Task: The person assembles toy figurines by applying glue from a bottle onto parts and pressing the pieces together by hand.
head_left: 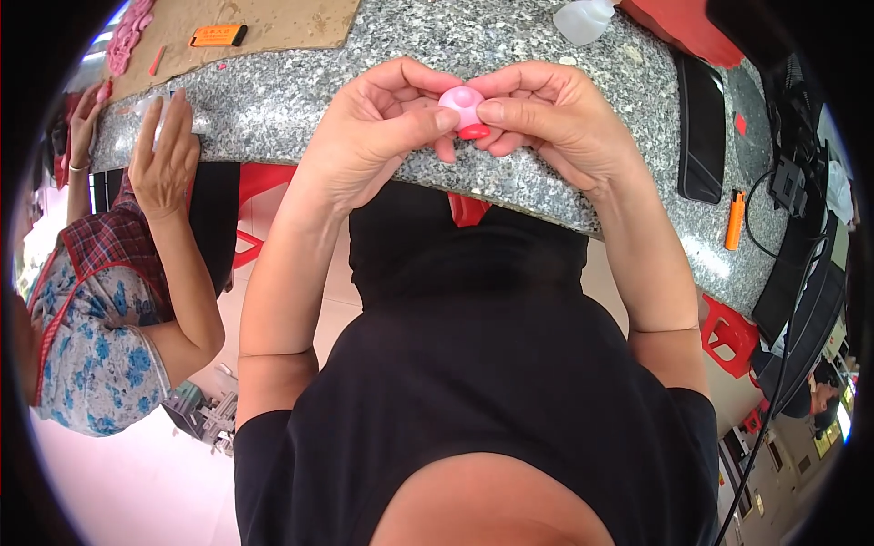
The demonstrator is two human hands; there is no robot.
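Observation:
A small rounded pink piece (462,103) with a raised knob in its middle is pinched between both my hands, above the near edge of the speckled stone table. At its lower side is a glossy red oval part (473,133); whether the two are joined I cannot tell. My left hand (387,127) grips the left side with thumb and index finger. From the other side, the thumb and index finger of my right hand (546,114) hold the same piece. The other fingers of both hands are curled beneath it.
A cardboard sheet (273,18) with an orange cutter (218,35) lies at the far left. At right are a black phone (701,132), an orange lighter-like object (736,220) and cables. A co-worker's hands (164,164) work at the left. Red stools (728,335) stand beneath the table.

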